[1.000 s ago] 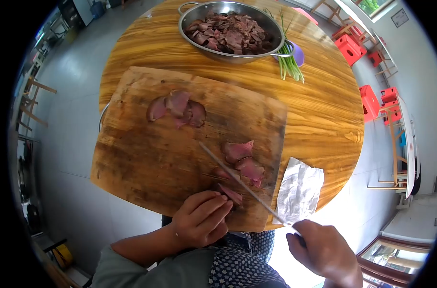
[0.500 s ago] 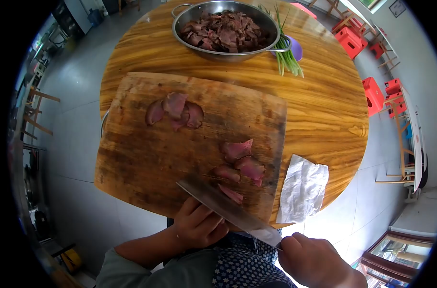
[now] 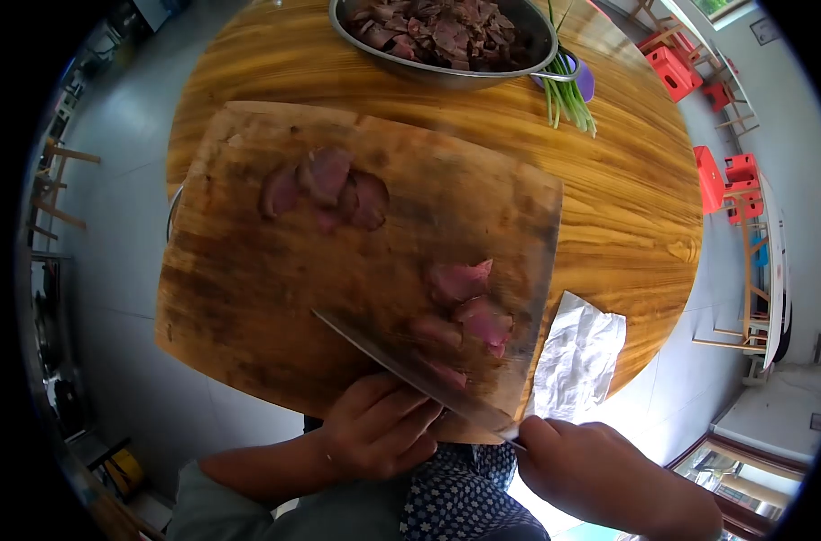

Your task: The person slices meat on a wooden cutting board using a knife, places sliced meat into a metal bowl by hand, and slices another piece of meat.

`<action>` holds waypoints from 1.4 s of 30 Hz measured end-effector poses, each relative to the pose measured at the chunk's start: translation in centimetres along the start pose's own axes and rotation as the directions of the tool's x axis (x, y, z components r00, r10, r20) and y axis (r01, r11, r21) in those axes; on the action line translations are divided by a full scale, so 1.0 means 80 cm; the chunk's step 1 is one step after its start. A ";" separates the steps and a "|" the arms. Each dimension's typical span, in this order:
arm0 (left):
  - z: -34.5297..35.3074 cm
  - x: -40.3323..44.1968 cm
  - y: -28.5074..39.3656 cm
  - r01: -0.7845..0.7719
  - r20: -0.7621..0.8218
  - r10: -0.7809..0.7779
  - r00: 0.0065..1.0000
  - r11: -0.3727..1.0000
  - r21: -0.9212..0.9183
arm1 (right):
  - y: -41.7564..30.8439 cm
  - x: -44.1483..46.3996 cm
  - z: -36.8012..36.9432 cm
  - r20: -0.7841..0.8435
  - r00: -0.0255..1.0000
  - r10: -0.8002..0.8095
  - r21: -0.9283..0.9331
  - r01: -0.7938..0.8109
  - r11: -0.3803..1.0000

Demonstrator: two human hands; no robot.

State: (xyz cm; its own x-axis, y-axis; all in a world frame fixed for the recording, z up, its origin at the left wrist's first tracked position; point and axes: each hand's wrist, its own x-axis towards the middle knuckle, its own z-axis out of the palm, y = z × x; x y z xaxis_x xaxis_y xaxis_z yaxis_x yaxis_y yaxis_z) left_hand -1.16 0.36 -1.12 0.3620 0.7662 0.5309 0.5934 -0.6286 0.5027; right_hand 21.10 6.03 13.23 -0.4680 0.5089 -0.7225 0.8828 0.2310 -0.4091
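Head view, looking down over the table [image 3: 627, 207]: we have our right hand [image 3: 582, 469] closed in a fist around the handle of the knife [image 3: 392, 361], its blade slanting away to the left over the near part of the chopping board [image 3: 248, 270]. Our left hand [image 3: 379, 428] is at the board's near edge, fingers bunched together and curled close beside the blade; we cannot tell whether they pinch anything, as the fingertips are partly hidden. Meat slices lie in two loose groups on the board: the far slices [image 3: 325, 176], overlapping, toward the upper left, and the near slices [image 3: 484, 320] to the right, with the lowest slice [image 3: 447, 371] right by the blade. Beyond the board, the metal basin [image 3: 428, 76] holds a big heap of cut meat [image 3: 451, 34]. We judge the slicing well advanced, since the heap far outweighs what lies on the board. Left over, as we read it: both groups lie outside the basin, and any uncut piece under our fingers is hidden, so how much cutting is left we cannot say. Spring onions [image 3: 568, 104] beside the basin; crumpled white paper [image 3: 577, 352] right of the board.
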 end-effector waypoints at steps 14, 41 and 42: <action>0.004 -0.008 0.000 -0.012 -0.019 0.012 1.000 1.000 0.002 | 0.025 -0.044 0.017 -0.095 0.995 -0.002 0.102 0.012 0.995; 0.012 -0.004 0.008 -0.042 -0.136 0.050 0.989 0.997 0.060 | 0.029 -0.045 0.044 -0.458 0.879 -0.135 0.049 0.177 0.983; 0.012 -0.005 0.008 -0.039 -0.134 0.047 0.990 0.998 0.058 | 0.027 -0.048 0.049 -0.454 0.881 -0.134 0.052 0.176 0.983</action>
State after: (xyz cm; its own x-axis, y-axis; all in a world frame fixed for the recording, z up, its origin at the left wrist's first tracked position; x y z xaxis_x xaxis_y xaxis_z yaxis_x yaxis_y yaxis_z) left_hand -0.19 -0.23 -1.65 0.2899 0.7115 0.6402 0.6197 -0.6492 0.4410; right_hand 24.68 1.35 12.95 -0.5119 0.7938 -0.3283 0.7831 0.2741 -0.5583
